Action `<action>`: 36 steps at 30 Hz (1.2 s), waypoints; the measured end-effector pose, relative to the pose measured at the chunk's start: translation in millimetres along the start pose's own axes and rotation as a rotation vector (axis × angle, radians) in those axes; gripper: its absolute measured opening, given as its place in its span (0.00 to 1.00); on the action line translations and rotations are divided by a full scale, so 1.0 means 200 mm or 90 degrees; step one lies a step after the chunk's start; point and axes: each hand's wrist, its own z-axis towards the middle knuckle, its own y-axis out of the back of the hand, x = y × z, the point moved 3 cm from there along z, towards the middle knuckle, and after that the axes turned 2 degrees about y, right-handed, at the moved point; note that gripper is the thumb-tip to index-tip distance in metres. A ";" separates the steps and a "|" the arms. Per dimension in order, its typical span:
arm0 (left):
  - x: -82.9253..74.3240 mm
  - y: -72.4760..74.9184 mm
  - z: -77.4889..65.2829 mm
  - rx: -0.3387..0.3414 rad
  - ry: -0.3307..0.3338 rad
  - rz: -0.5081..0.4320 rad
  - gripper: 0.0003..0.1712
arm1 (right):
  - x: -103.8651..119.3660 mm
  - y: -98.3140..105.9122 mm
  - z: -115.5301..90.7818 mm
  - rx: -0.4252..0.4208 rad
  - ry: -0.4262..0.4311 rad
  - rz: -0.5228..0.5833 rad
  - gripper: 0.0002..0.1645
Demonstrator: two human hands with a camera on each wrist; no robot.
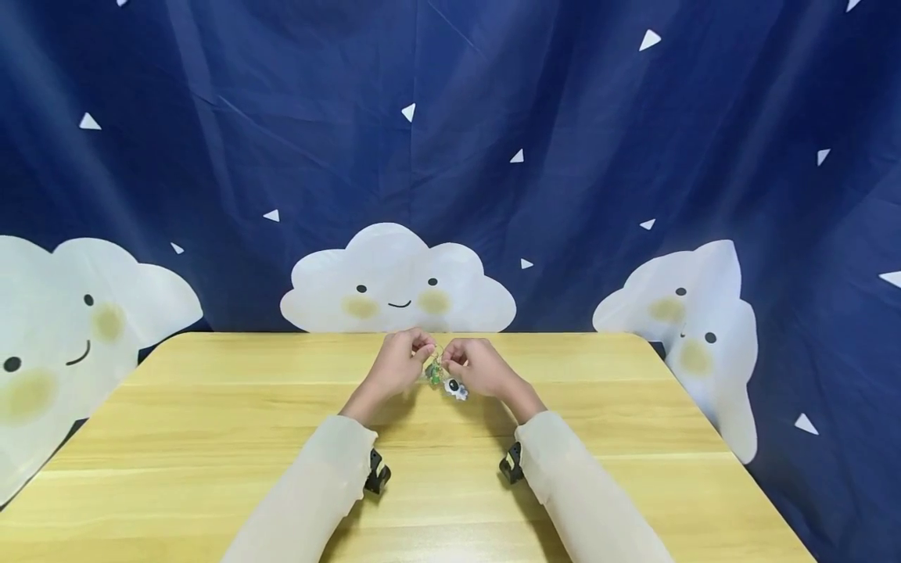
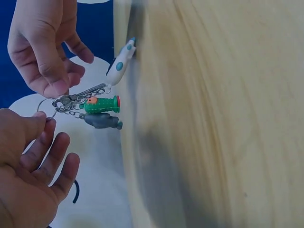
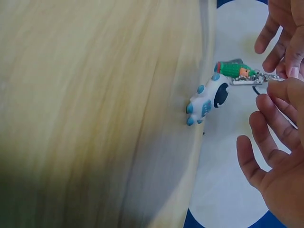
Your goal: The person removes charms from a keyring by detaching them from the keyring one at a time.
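Observation:
Both hands meet over the far part of the table around a metal key ring (image 2: 46, 105). My left hand (image 1: 397, 363) pinches the ring between thumb and fingertip, its other fingers loosely spread. From the other side, my right hand (image 1: 484, 369) pinches the metal where the ring and chains meet. Several charms hang on short chains: a white astronaut figure (image 3: 207, 99) with blue patches and a dark visor, a green figure (image 2: 101, 104) with a small orange face, and a grey one (image 2: 101, 120). A slim silvery piece (image 3: 246, 82) lies along the chains.
The light wooden table (image 1: 246, 446) spreads below both arms. Behind its far edge hangs a dark blue curtain (image 1: 464, 156) with white triangles and smiling clouds (image 1: 397, 301). Black wrist cameras (image 1: 377, 471) sit at the cuffs of the pale sleeves (image 1: 310, 477).

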 end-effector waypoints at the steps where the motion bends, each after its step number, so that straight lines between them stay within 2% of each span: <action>1: 0.00 0.01 0.00 -0.001 0.002 -0.003 0.04 | 0.01 0.00 0.00 -0.006 0.002 0.006 0.05; 10: -0.05 0.05 -0.01 -0.022 -0.001 -0.023 0.05 | 0.04 0.03 -0.01 -0.092 0.023 0.033 0.05; 17: -0.10 0.08 -0.02 -0.037 -0.015 -0.076 0.05 | 0.07 0.07 -0.02 -0.151 0.017 0.106 0.07; 23: -0.13 0.11 -0.05 -0.076 -0.045 -0.114 0.05 | 0.12 0.09 -0.03 -0.193 0.020 0.161 0.08; 29: -0.17 0.13 -0.09 -0.129 -0.096 -0.098 0.04 | 0.16 0.10 -0.04 -0.233 0.048 0.220 0.09; 33: -0.19 0.14 -0.10 -0.166 -0.126 -0.070 0.03 | 0.18 0.11 -0.05 -0.243 0.059 0.211 0.09; 36: -0.21 0.14 -0.11 -0.172 -0.138 -0.057 0.03 | 0.18 0.11 -0.05 -0.243 0.064 0.201 0.09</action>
